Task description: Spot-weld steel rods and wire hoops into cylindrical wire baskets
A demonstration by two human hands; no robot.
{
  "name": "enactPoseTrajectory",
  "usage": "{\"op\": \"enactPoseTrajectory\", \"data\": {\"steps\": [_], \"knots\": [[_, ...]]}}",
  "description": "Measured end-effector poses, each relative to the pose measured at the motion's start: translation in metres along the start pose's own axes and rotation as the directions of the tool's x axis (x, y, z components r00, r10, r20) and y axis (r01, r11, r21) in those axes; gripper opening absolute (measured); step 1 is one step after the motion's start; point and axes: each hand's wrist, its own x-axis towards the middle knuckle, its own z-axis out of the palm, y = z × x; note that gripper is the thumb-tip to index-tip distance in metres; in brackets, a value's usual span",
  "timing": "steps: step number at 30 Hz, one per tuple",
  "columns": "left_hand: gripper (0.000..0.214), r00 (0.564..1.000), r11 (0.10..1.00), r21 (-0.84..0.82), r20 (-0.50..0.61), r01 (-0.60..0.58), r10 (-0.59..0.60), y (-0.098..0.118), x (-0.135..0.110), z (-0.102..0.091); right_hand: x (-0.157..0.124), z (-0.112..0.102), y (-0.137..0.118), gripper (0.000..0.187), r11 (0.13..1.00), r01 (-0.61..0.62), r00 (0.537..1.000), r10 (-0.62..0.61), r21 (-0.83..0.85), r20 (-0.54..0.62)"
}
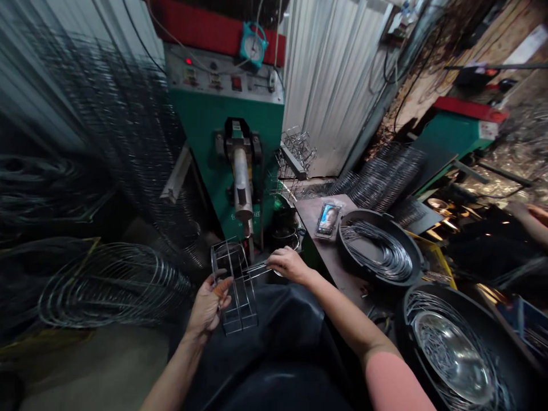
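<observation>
My left hand (208, 305) grips the side of a rectangular wire rack (240, 308), which stands upright in front of my lap. An orange wrap shows on one finger. My right hand (290, 265) is closed around straight steel wires (258, 270), and their ends reach the top of the rack. Just beyond the rack, the metal electrode arm (242, 182) of a green spot-welding machine (201, 137) points down. Its lower tip is partly hidden behind the rack.
A black tub of wire rings (377, 248) and a second tub (454, 348) stand to my right, with a phone (328, 220) on the metal bench (325, 240). Large wire coils (113, 285) lie at left. A co-worker's arm (533, 220) shows at far right.
</observation>
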Motion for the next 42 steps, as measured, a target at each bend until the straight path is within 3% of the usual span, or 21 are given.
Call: {"op": "enactPoseTrajectory", "data": {"steps": [5,15,24,30,42], "knots": [[0.052,1.0,0.999,0.03,0.019,0.02,-0.02,0.003,0.003,0.0,0.004,-0.001,-0.003,0.018,0.993,-0.102,0.984,0.091,-0.064,-0.155],[0.054,1.0,0.999,0.055,-0.028,0.003,-0.002,0.006,0.01,0.007,0.002,0.003,-0.011,0.026,0.998,-0.05,0.997,0.048,-0.039,-0.065],[0.058,0.996,0.998,-0.034,-0.079,0.045,-0.048,0.014,0.025,0.016,0.013,-0.006,0.004,0.022,1.0,-0.025,1.0,0.024,0.015,0.019],[0.053,0.994,0.998,-0.062,-0.103,0.03,-0.036,0.013,0.033,0.014,0.016,0.002,0.015,0.018,0.989,-0.067,0.998,0.069,0.134,-0.009],[0.052,0.994,0.997,-0.066,-0.102,0.043,-0.049,0.015,0.044,0.023,0.03,0.009,0.027,0.019,0.995,-0.091,0.995,0.093,0.048,-0.034]]}}
